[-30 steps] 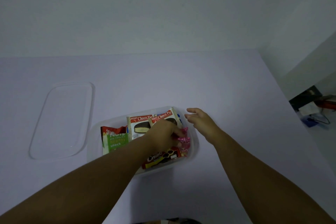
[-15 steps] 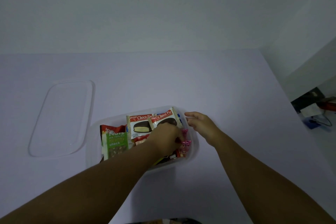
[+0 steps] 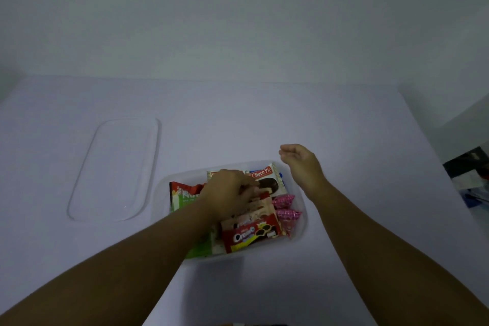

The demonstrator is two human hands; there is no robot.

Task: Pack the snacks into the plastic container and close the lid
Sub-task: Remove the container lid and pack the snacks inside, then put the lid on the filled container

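Your left hand [image 3: 227, 193] now deeper among the snacks, fingers curled on a wrapper, your right hand [image 3: 301, 164] lifted off the plastic container [image 3: 300, 230], fingers loosely curled, lid [image 3: 113, 169] unmoved.

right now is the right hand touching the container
Apart: the head view shows the right hand raised beyond the container rim, with bare table between them.

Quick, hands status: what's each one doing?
Left hand: in the container, fingers curled on a snack pack.
Right hand: open, holding nothing.
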